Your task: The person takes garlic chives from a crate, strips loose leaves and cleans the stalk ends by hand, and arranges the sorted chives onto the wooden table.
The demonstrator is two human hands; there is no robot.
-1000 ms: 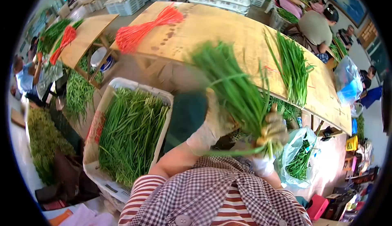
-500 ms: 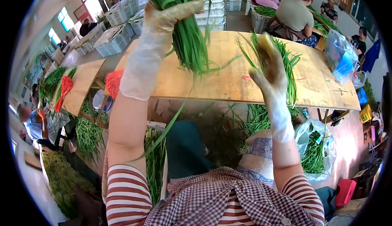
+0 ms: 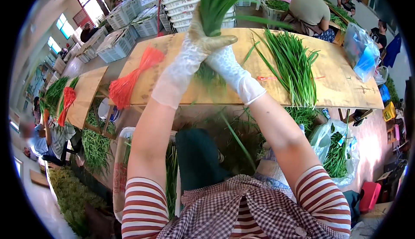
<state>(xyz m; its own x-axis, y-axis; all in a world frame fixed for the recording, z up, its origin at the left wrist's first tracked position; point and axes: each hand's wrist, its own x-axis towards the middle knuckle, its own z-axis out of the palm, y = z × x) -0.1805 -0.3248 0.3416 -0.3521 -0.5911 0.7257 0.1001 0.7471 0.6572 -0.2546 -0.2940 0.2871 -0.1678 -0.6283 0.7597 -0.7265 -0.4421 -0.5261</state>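
Green bunch (image 3: 218,6) up at twelve o'clock, left hand (image 3: 199,36) clasped round it. Right hand (image 3: 222,61), spread and apart moments ago, now tucked in at its five o'clock—fingers hidden, grip can't be told. Handling looks two-handed now.

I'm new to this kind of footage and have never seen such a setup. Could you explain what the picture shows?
There is no machine here: you see a person's gloved left hand and right hand. The picture comes from a camera worn on the person's head, looking forward and down. The left hand grips a bunch of long green leaves, raised above the wooden table. The right hand is close against the left and partly hidden, so its grip is unclear. On the table lie another green bundle, to the right, and a bundle of red strands, to the left.
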